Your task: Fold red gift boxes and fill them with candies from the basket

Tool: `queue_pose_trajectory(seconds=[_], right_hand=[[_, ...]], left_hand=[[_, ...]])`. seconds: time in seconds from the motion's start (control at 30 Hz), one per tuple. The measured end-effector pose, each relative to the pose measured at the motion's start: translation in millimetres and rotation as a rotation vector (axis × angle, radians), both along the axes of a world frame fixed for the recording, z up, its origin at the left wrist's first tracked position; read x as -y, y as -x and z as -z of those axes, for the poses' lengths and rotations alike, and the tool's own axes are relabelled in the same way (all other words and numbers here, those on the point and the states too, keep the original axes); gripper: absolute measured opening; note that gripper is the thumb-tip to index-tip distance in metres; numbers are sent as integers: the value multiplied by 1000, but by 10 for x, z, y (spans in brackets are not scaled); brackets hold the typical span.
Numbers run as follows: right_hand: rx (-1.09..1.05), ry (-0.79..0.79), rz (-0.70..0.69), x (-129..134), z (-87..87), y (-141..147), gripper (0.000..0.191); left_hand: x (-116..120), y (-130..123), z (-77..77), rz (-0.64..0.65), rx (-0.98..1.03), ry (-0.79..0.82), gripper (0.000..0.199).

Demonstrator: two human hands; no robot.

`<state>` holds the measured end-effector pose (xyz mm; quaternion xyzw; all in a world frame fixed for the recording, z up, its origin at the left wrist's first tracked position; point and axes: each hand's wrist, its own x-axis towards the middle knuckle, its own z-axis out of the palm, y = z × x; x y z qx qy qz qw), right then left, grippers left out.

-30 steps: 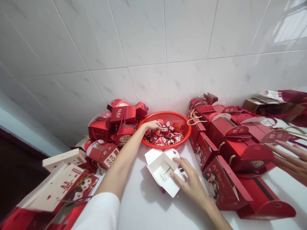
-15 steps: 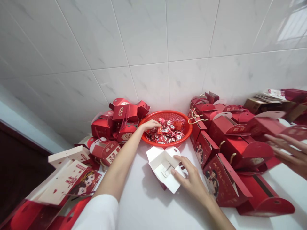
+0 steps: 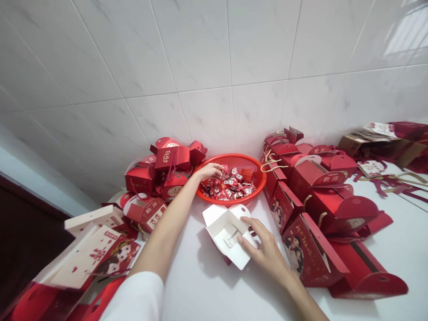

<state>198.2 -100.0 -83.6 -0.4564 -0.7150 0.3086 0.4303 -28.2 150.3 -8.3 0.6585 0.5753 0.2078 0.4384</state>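
My left hand point(image 3: 212, 171) is over the left side of a red plastic mesh basket point(image 3: 261, 189). Its fingers are closed at a red wrapped candy point(image 3: 225, 169), though they partly hide it. Several small candies point(image 3: 230, 187) in red and white wrappers lie heaped in the basket. In front of it stands an open gift box point(image 3: 224, 232), white inside with its flaps spread and nothing in it. My right hand point(image 3: 262, 243) grips this box by its right flap, thumb inside and fingers along the edge.
Red gift boxes point(image 3: 344, 209) stand in rows at the right. More are piled at the left point(image 3: 172, 158), with cream-lidded boxes point(image 3: 90, 254) nearer me. Ribbons point(image 3: 388, 180) and a cardboard carton point(image 3: 354, 145) lie far right on the white table point(image 3: 200, 290). A tiled wall point(image 3: 207, 111) rises behind.
My left hand has drawn slightly back and up from the candies, its fingers more curled. Another person's hand and a red box have gone from the right side. My right hand stays on the box.
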Motion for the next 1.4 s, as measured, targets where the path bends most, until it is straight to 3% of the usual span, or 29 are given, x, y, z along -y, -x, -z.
queue_pose_trajectory(seconds=[0.17,0.47,0.67,0.8,1.03,1.17,1.4], right_hand=[[10,3,5,-3,13,0,40],[12,16,8,0,25,-2,41],[12,15,16,2,12,1,42],[12,27,16,5,2,1,43],[6,50,10,9,7,-1,44],[-3,49,15,11,10,-2,43],[-12,50,15,11,8,3,43]], left_hand=[[-33,-175,-24,76,-11,-48,47],[-103,-393,176,182,-345,-23,12],[-59,-404,231,178,-498,13,24],[-27,-336,127,111,-447,-95,17],[27,-280,-4,30,-186,-211,38],[65,-327,5,56,-92,-178,47],[-29,-499,161,162,-118,-113,36]])
